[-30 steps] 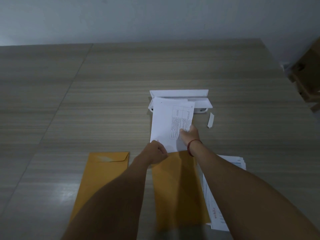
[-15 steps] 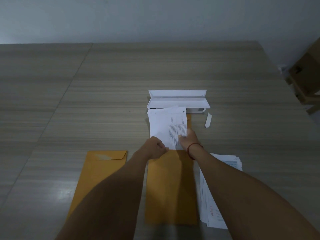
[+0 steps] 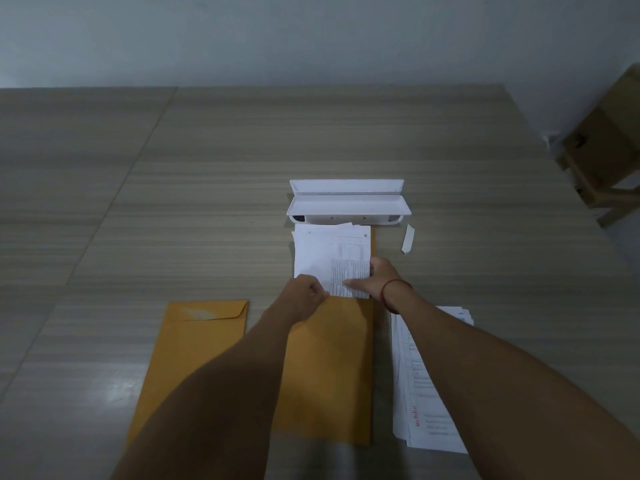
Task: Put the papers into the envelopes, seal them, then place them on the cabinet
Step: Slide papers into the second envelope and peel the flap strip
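A white hinged case [image 3: 348,202] lies open on the wood-grain table [image 3: 207,168]. Just to its right lies a small white strip [image 3: 408,239], perhaps paper. A pale wall [image 3: 311,36] stands behind.

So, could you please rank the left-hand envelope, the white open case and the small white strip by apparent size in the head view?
1. Left-hand envelope, largest, though nearest the camera.
2. White open case.
3. Small white strip, smallest.

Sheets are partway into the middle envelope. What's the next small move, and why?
Probably push the papers deeper into the middle envelope with the right hand. A good length of them sticks out past the mouth, which the left hand holds at its edge.
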